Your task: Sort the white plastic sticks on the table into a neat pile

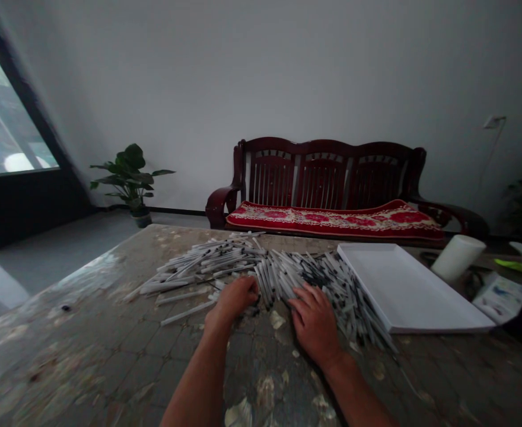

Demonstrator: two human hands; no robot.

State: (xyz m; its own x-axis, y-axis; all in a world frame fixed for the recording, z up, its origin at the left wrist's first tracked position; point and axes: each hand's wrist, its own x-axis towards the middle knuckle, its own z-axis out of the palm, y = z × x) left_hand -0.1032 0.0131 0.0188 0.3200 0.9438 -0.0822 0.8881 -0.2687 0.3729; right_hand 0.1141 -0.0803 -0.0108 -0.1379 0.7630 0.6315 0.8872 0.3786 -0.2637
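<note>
A wide heap of thin whitish pen-like tubes (pixel 207 258), many with dark ends, lies across the middle of the table. My left hand (pixel 238 293) is closed at the near edge of the heap, its fingers curled inward. Whatever it may hold is hidden. Just right of it, several tubes (pixel 266 281) lie side by side in a neater row. My right hand (pixel 314 320) rests with fingers apart and stretched over the near side of the heap, fingertips on the pale tubes. More tubes with darker parts (pixel 350 296) lie to its right.
A shallow white tray (pixel 439 290) stands right of the heap. Beyond it are a white roll (pixel 459 258) and a printed box (pixel 501 296). The patterned table (pixel 110 338) reaches toward a wooden bench (pixel 323 178) and a potted plant (pixel 131 178).
</note>
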